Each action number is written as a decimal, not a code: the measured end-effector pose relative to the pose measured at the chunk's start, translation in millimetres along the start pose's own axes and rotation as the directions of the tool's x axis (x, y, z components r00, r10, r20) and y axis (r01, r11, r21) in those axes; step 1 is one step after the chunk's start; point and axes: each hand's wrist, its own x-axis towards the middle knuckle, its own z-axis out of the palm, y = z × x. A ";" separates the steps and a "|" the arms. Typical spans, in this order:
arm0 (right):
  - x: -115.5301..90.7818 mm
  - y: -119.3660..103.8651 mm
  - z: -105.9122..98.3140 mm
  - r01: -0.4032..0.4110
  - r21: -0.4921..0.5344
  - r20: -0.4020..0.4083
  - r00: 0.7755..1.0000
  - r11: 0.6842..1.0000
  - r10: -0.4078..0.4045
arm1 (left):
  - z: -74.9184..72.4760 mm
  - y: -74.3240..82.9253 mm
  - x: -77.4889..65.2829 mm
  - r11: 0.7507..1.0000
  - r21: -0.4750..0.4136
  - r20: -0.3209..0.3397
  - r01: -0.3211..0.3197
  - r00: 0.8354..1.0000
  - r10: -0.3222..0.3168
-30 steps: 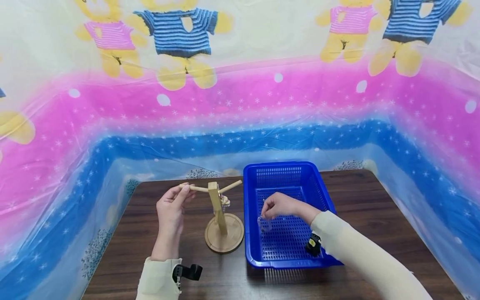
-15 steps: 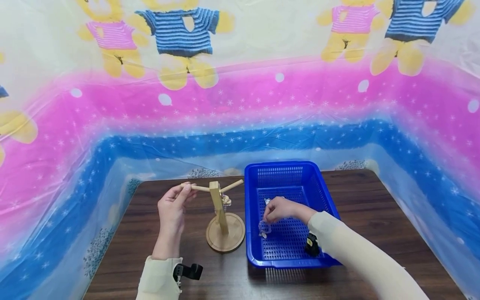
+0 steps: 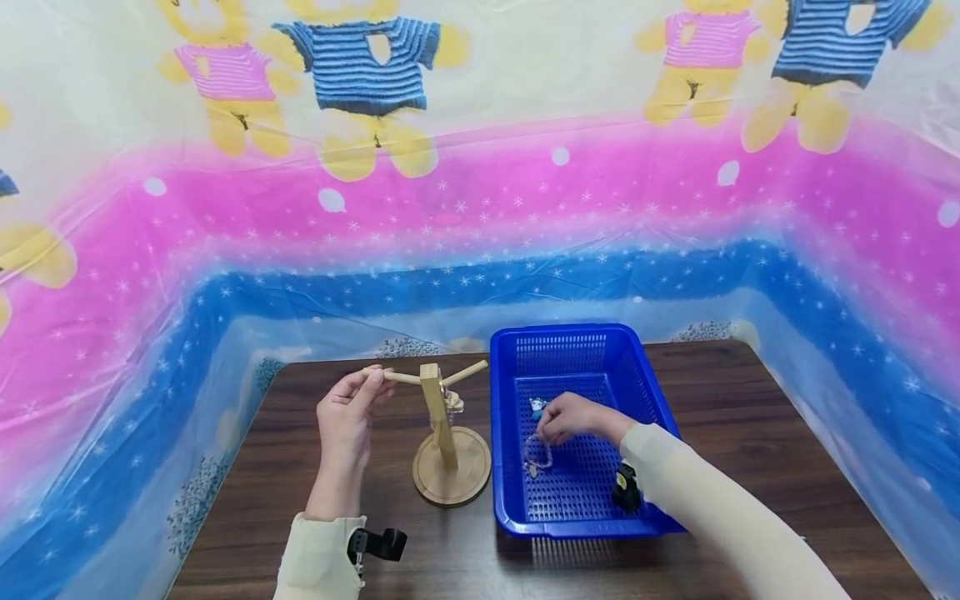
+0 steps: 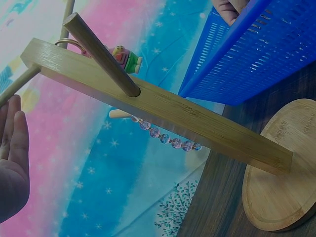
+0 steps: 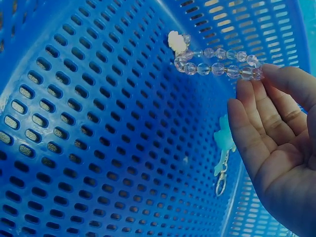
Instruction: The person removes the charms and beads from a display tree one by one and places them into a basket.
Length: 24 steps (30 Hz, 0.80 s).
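Right hand pinching clear-pink beaded bracelet by one end, inside blue perforated plastic basket near its left edge. Smooth-looking bracelet risking slipping from narrow grip; small pale charm possibly snagging on basket. Left hand holding tan wooden peg of round-based wooden stand, just outside that edge; uneven pull possibly tipping stand.
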 end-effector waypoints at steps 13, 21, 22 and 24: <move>6.7 16.1 -3.3 -0.035 0.034 -0.032 0.999 0.999 0.036 | -0.2 -0.1 0.1 1.000 0.005 -0.002 0.002 1.000 -0.002; 8.9 25.3 -4.1 -0.067 0.044 -0.060 0.996 0.997 0.070 | -0.1 0.3 0.1 1.000 0.006 -0.002 0.002 1.000 -0.002; 8.7 25.7 -4.1 -0.071 0.045 -0.065 0.995 0.996 0.074 | -0.1 0.4 0.0 1.000 0.008 -0.003 0.000 1.000 0.000; 8.4 26.8 -4.3 -0.075 0.040 -0.072 0.994 0.996 0.078 | 0.0 0.5 -0.4 1.000 0.014 -0.006 -0.002 1.000 0.002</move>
